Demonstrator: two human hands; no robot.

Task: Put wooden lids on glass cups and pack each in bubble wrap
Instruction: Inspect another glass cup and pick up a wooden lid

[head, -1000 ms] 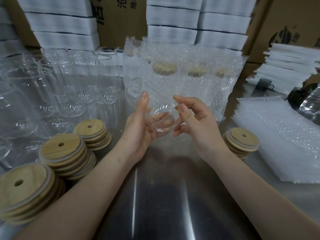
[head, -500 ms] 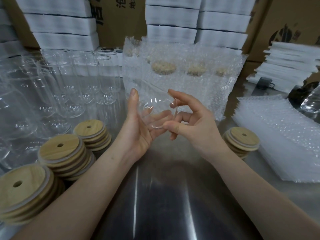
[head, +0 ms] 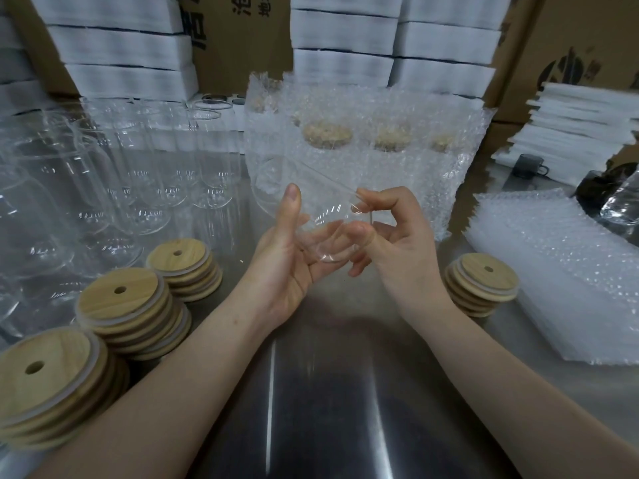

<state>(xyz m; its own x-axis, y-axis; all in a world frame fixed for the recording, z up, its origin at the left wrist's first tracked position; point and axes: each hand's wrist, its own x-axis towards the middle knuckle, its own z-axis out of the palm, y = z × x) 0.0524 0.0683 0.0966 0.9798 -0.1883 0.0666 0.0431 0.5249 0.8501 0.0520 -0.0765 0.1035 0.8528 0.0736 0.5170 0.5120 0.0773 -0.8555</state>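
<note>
Glass cup (head: 328,216) tipped, base toward camera, between both sets of fingers. Left hand (head: 287,267) cradles it, fingers curled beneath, thumb upright alongside. Right hand (head: 397,261) pinches base edge, thumb against forefinger.

Reflective steel tabletop (head: 311,420), pale light streaks along front. Brown cardboard boxes (head: 574,32) with black print at rear. Stacked white foam slabs (head: 345,39) against boxes.
</note>
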